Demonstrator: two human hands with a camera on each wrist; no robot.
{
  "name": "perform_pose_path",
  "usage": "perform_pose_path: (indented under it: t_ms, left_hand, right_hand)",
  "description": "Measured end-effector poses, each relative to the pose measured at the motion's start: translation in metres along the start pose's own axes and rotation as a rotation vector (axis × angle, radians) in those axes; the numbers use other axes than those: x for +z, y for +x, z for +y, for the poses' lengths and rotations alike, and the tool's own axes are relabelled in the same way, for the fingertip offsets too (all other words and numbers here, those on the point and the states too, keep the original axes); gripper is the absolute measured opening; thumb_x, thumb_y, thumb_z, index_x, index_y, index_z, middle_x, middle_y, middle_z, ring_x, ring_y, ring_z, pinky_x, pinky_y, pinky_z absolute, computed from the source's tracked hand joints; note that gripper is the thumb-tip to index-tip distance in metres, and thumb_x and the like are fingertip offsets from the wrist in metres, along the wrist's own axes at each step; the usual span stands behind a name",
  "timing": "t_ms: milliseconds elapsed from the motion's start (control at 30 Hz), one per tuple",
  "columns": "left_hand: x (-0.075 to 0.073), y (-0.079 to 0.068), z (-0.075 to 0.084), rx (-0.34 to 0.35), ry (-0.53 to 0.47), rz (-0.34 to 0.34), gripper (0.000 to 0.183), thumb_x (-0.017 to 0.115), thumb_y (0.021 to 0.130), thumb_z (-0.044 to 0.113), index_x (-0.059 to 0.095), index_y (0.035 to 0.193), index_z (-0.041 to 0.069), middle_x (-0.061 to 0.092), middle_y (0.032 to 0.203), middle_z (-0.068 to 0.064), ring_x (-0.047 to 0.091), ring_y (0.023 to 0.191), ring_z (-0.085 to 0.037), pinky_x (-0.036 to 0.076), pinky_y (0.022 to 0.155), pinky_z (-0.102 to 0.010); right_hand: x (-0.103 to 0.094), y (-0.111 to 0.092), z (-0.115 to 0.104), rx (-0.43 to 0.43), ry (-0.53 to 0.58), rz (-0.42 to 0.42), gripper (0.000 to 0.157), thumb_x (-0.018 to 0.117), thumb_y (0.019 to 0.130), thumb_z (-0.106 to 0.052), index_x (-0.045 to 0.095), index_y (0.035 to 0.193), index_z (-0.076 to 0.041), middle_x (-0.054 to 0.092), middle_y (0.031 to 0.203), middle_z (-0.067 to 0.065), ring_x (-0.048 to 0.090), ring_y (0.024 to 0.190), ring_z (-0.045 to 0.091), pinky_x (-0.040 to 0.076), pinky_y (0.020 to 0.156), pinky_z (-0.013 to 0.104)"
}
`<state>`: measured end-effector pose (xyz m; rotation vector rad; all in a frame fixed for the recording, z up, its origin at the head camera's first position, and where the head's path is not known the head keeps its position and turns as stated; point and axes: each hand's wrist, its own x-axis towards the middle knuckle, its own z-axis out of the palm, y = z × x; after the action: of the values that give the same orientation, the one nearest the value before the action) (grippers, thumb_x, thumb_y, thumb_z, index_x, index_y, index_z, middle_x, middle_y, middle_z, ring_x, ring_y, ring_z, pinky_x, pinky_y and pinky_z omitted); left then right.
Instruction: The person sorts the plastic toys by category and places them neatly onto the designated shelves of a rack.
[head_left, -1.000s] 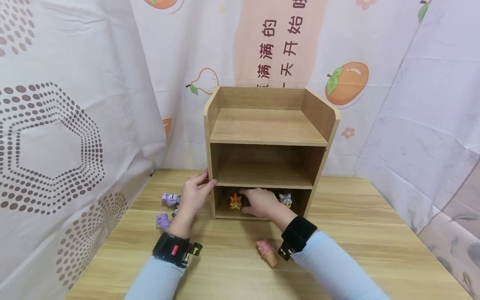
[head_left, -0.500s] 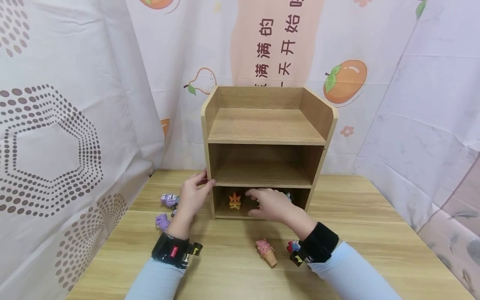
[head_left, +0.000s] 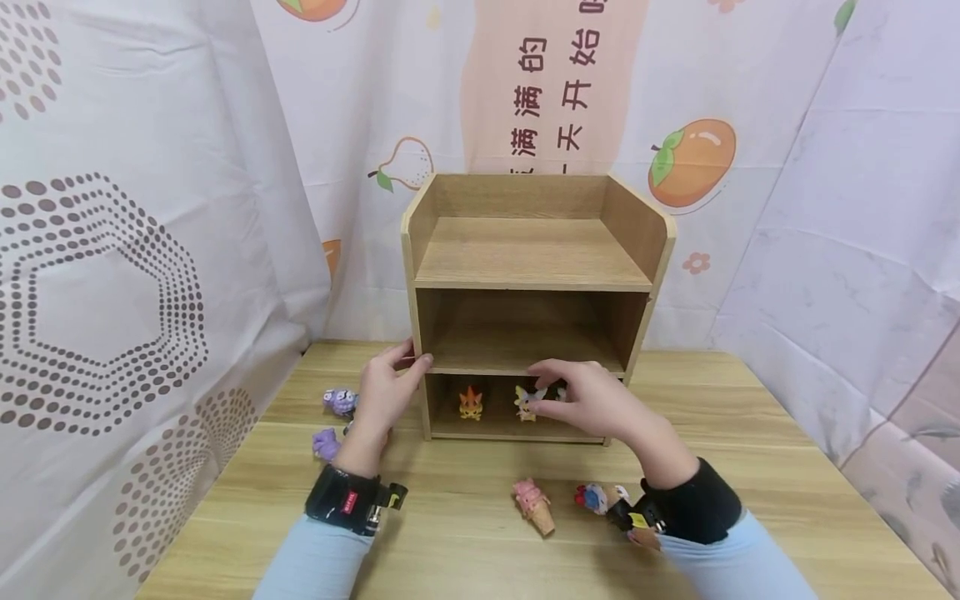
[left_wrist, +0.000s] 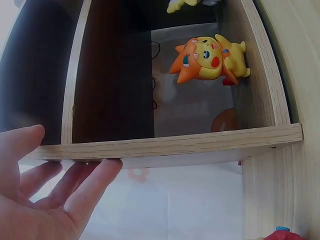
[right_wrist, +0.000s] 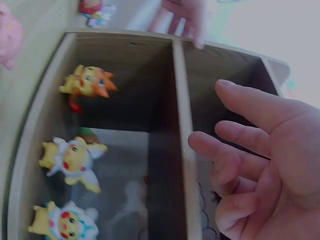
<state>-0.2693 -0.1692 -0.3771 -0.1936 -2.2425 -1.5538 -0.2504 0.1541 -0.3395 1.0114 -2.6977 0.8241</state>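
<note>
A small wooden shelf [head_left: 525,250] with three levels stands on the table. My left hand [head_left: 386,387] grips its left side panel, thumb at the front edge and fingers behind. Fingers of my right hand [head_left: 592,396] are spread and loosely bent in front of the lower board, holding nothing. On the bottom level, a yellow figurine with an orange spiky hood [left_wrist: 200,60] stands at the left. Beside it is a yellow figurine with white ear flaps [right_wrist: 75,160]. A third one, with a white and light-blue hood [right_wrist: 65,222], stands further right, mostly behind my right hand in the head view.
A pink ice-cream-cone figurine [head_left: 534,507] lies on the table in front of the shelf. Nearer my right wrist lies a red, blue and white figurine [head_left: 600,497]. Purple figurines [head_left: 341,402] lie left of the shelf. A patterned curtain [head_left: 360,250] hangs behind.
My right hand has drawn back to the right and out of the bottom level, uncovering the white-eared figurine in the middle. My left hand has stayed on the side panel.
</note>
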Motion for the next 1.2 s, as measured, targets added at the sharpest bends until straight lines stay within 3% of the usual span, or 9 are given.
perform_pose_path:
  t_ms: [67, 533, 900, 1200]
  left_hand:
    - [0.000, 0.000, -0.001, -0.003, 0.005, 0.003, 0.048, 0.075, 0.094, 0.025, 0.064, 0.137, 0.005, 0.068, 0.127, -0.013, 0.066, 0.113, -0.029, 0.058, 0.089, -0.040]
    - [0.005, 0.002, 0.001, 0.035, 0.063, 0.020, 0.045, 0.073, 0.095, 0.019, 0.064, 0.137, 0.003, 0.067, 0.126, -0.018, 0.067, 0.111, -0.031, 0.058, 0.089, -0.041]
    - [0.002, 0.001, -0.002, 0.047, 0.084, 0.037, 0.044, 0.074, 0.095, 0.019, 0.065, 0.135, 0.003, 0.066, 0.130, -0.016, 0.068, 0.109, -0.030, 0.061, 0.081, -0.037]
    - [0.003, 0.001, -0.003, 0.053, 0.090, 0.027, 0.045, 0.075, 0.094, 0.019, 0.064, 0.135, 0.003, 0.066, 0.131, -0.015, 0.068, 0.110, -0.029, 0.060, 0.082, -0.037]
  right_hand:
    - [-0.006, -0.006, 0.004, -0.002, 0.023, 0.012, 0.047, 0.079, 0.091, -0.031, 0.066, 0.131, -0.011, 0.072, 0.107, -0.001, 0.050, 0.051, 0.007, 0.047, 0.051, 0.027]
    - [-0.037, -0.052, 0.035, 0.071, 0.066, 0.080, 0.040, 0.077, 0.093, -0.025, 0.067, 0.128, -0.009, 0.072, 0.109, 0.001, 0.060, 0.071, 0.009, 0.051, 0.056, 0.028]
    - [-0.035, -0.071, 0.056, 0.091, 0.066, 0.044, 0.038, 0.079, 0.091, -0.028, 0.068, 0.125, -0.014, 0.072, 0.109, 0.000, 0.065, 0.079, 0.008, 0.055, 0.062, 0.028]
    - [-0.030, -0.075, 0.060, 0.096, 0.111, -0.054, 0.047, 0.081, 0.090, -0.027, 0.065, 0.129, -0.008, 0.069, 0.116, 0.008, 0.068, 0.086, 0.009, 0.058, 0.063, 0.028]
